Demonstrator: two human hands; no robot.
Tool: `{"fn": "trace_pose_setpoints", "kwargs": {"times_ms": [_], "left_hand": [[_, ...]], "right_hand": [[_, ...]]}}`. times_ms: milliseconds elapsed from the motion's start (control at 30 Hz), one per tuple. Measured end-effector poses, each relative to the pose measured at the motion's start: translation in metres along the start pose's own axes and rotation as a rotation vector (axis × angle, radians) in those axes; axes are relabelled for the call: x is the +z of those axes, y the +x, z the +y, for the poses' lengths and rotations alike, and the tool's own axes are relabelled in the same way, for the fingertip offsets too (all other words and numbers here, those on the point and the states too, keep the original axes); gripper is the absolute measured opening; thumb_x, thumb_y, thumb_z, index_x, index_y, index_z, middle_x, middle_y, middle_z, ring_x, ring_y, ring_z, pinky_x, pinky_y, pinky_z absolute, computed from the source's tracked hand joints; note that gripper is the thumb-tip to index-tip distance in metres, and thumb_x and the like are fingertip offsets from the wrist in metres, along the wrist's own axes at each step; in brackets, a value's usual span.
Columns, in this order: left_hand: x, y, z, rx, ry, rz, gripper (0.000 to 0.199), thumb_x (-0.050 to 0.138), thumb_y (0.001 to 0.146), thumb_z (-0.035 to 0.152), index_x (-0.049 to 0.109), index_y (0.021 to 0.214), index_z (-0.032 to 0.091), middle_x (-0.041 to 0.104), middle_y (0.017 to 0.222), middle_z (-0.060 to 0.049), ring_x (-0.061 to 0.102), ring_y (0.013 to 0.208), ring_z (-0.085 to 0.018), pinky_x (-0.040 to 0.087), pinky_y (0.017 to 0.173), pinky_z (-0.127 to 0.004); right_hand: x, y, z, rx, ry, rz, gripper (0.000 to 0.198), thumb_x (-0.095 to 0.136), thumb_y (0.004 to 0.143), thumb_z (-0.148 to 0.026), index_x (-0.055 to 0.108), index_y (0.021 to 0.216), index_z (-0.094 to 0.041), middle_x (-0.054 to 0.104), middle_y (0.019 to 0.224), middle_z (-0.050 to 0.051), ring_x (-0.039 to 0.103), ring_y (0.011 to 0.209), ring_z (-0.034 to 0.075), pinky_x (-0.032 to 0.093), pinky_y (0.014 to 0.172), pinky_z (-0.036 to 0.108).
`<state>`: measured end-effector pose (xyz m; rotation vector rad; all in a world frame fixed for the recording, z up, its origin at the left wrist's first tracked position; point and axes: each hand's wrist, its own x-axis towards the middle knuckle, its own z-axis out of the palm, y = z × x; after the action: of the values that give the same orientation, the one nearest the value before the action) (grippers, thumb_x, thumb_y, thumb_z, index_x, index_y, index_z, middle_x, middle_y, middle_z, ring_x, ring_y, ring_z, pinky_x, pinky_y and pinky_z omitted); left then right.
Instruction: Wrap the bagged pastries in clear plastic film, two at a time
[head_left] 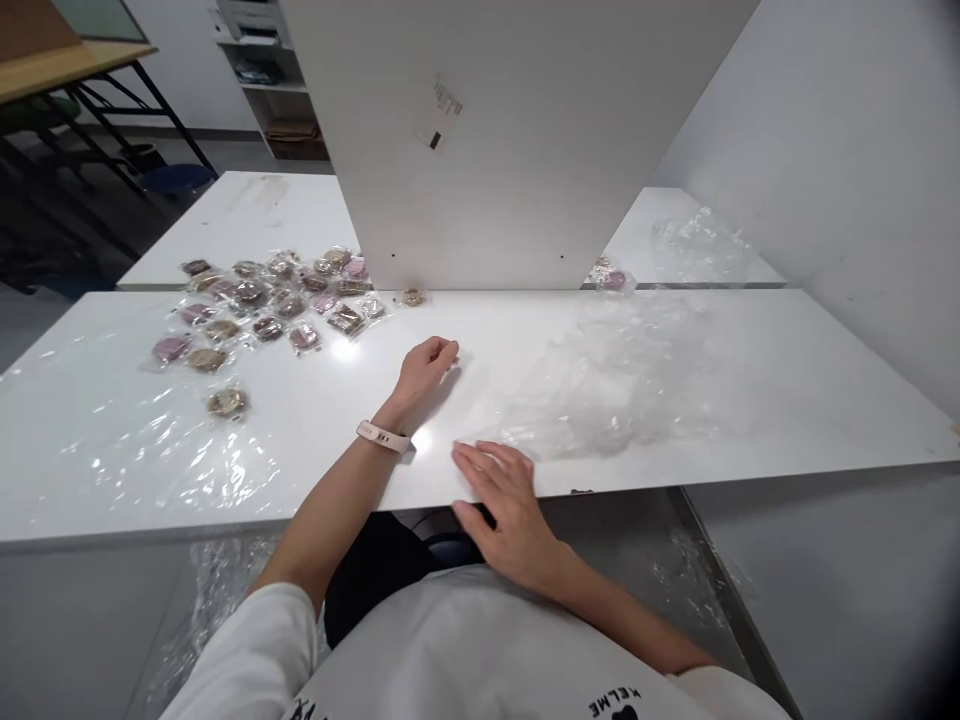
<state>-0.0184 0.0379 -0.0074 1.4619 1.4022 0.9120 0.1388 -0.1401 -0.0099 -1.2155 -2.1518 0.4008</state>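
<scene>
My left hand (426, 372) is sitting kinda clenched, can't tell if empty, my right hand (502, 500) is hanging open by the table's (322, 400) near edge, and a clumsy swipe could be dragging the clear plastic film (607, 390) beside it floorward.

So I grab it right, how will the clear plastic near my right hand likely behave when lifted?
The clear plastic is probably floppy, since it lies in loose crumples. It looks light for its bulk, as the white table shows through it. Its glossy surface may make it slippery.
</scene>
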Motion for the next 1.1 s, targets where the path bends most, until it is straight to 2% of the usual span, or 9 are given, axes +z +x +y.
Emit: {"fn": "trace_pose_setpoints", "kwargs": {"times_ms": [100,233,400,533,667,767,867,1000,1100], "left_hand": [[-0.019,-0.031,0.009,-0.033,-0.007,-0.184,0.047,0.048,0.092,0.062,0.067,0.098,0.019,0.071,0.091,-0.007,0.063,0.076,-0.018,0.046,0.062,-0.03],[-0.039,-0.091,0.02,0.078,0.17,-0.29,0.049,0.052,0.091,0.063,0.065,0.114,0.021,0.069,0.101,-0.007,0.063,0.085,-0.02,0.049,0.073,-0.034],[-0.031,-0.144,0.016,0.258,0.315,-0.294,0.053,0.072,0.082,0.052,0.058,0.126,0.026,0.067,0.113,-0.006,0.062,0.102,-0.025,0.05,0.085,-0.039],[-0.019,-0.147,0.006,0.529,0.375,0.031,0.003,0.061,0.091,0.024,0.063,0.089,0.023,0.067,0.082,-0.001,0.061,0.08,-0.019,0.047,0.077,-0.037],[-0.038,-0.153,0.007,0.909,0.383,0.489,0.015,0.06,0.089,0.012,0.057,0.077,0.022,0.067,0.085,-0.003,0.059,0.083,-0.018,0.047,0.075,-0.036],[-0.058,-0.173,-0.003,1.028,0.512,0.547,0.017,0.064,0.085,0.011,0.057,0.076,0.023,0.069,0.091,-0.004,0.059,0.089,-0.02,0.048,0.075,-0.036],[-0.07,-0.193,-0.03,0.952,0.656,0.508,0.019,0.059,0.086,0.006,0.055,0.076,0.022,0.067,0.086,-0.004,0.058,0.081,-0.018,0.048,0.072,-0.034],[-0.081,-0.202,-0.068,0.749,0.709,0.584,0.025,0.051,0.08,-0.003,0.055,0.073,0.021,0.063,0.083,-0.004,0.058,0.077,-0.016,0.047,0.064,-0.029],[-0.091,-0.195,-0.077,0.687,0.68,0.655,0.025,0.05,0.076,-0.004,0.056,0.073,0.02,0.063,0.086,-0.004,0.06,0.08,-0.017,0.049,0.065,-0.028]], "right_hand": [[-0.009,0.012,-0.033,-0.155,0.17,-0.134,0.057,0.047,0.098,-0.029,0.037,0.152,-0.045,0.062,0.138,-0.003,0.055,0.128,0.027,0.044,0.105,0.056],[-0.064,0.012,-0.032,-0.236,0.343,-0.152,0.039,0.052,0.099,-0.026,0.058,0.136,-0.036,0.072,0.119,0.0,0.069,0.102,0.018,0.056,0.087,0.037],[-0.135,0.016,0.045,0.085,-0.233,0.142,0.036,0.05,0.098,-0.044,0.063,0.129,-0.028,0.07,0.121,0.008,0.063,0.113,0.028,0.049,0.095,0.048],[-0.146,0.009,0.096,0.055,-0.497,-0.107,0.047,0.042,0.097,-0.059,0.067,0.119,-0.025,0.072,0.098,0.008,0.065,0.1,0.03,0.041,0.097,0.055],[-0.144,-0.013,0.066,-0.094,-0.312,-0.205,0.027,0.045,0.101,-0.035,0.07,0.098,-0.025,0.066,0.083,0.004,0.062,0.079,0.019,0.045,0.08,0.038],[-0.155,-0.03,0.025,-0.198,-0.052,-0.423,0.023,0.047,0.101,-0.024,0.069,0.097,-0.027,0.064,0.085,0.004,0.061,0.081,0.017,0.047,0.079,0.034],[-0.163,-0.039,0.018,-0.141,0.164,-0.73,0.019,0.052,0.1,-0.03,0.069,0.109,-0.033,0.066,0.097,0.004,0.063,0.086,0.016,0.051,0.072,0.029],[-0.144,-0.028,0.084,0.131,0.045,-0.449,0.038,0.054,0.096,-0.048,0.06,0.131,-0.034,0.061,0.133,0.007,0.062,0.114,0.025,0.055,0.082,0.036],[-0.129,-0.005,0.152,0.197,-0.2,-0.211,0.044,0.046,0.096,-0.056,0.068,0.118,-0.026,0.064,0.129,0.015,0.053,0.129,0.035,0.044,0.101,0.052]]}}
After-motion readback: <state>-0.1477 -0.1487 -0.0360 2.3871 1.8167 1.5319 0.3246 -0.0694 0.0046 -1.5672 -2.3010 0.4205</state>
